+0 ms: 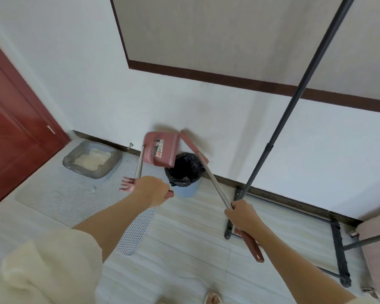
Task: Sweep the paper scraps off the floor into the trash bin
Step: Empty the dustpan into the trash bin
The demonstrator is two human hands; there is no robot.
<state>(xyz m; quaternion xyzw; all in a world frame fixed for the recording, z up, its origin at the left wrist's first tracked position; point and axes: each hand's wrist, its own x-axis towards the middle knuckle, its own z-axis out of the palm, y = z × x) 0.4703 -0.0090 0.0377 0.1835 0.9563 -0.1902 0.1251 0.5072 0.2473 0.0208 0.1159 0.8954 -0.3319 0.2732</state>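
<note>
Dustpan (161,152), pink and seemingly tipped over black-lined bin (185,172), gripped by left hand (151,190); right hand (242,217) grips broom (211,172).

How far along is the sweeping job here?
Nearly done, it seems: no scraps show on the visible floor. In hand: the left hand tips the dustpan over the trash bin, while the right hand holds the broom beside it. Left: finishing the emptying.
</note>
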